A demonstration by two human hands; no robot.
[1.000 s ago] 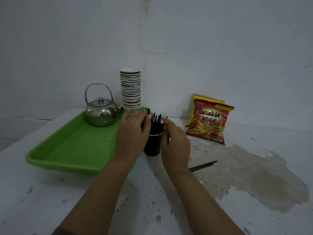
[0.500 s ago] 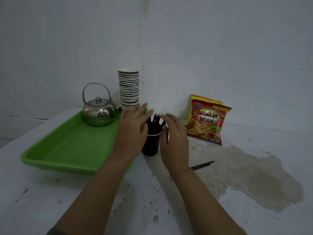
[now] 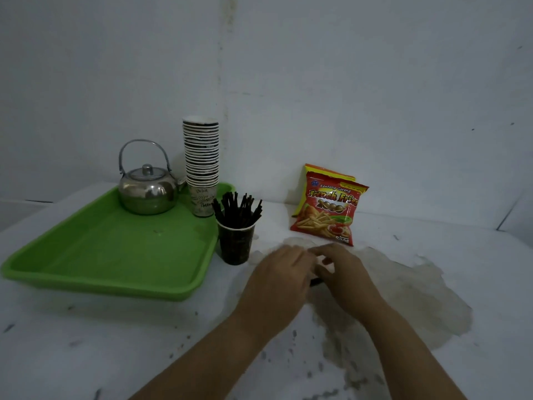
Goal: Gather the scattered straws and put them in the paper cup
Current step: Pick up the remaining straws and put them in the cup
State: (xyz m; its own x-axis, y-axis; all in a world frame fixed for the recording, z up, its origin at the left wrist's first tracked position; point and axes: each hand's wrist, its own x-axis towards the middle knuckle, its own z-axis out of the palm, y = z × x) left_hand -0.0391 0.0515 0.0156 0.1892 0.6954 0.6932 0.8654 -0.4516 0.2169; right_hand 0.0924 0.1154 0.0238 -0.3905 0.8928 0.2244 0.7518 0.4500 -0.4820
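Black straws (image 3: pixel 237 210) fill the dark paper cup (image 3: pixel 236 243), which stands upright up and to the left of both hands, just beside the corner of the green tray (image 3: pixel 86 255). They fan out a bit above the rim. One more dark straw end (image 3: pixel 315 282) pokes out right between the two hands, low on the table (image 3: pixel 86 342); most of it is hidden under them, so I can't say how long it is or how it lies.

Both hands are down over that spot, nearly touching each other. Left hand (image 3: pixel 278 280) is palm down with the fingers stretched forward and loose, knuckles toward the camera. Right hand (image 3: pixel 343 274) has its fingers bent inward toward the left one, thumb tucked under. It's blurry, so honestly can't tell whether either one is actually pinching the straw or just hovering over it.

Past the right hand, farther back, a red and yellow French Fries snack bag (image 3: pixel 328 210) leans upright with a second bag tucked behind it. A big brownish stain (image 3: pixel 403 287) spreads across the table under and to the right of the right hand. Well off to the left of the left hand, on the tray, sit a shiny steel kettle (image 3: pixel 148 192) and a tall stack of paper cups (image 3: pixel 202 166) just beside it.
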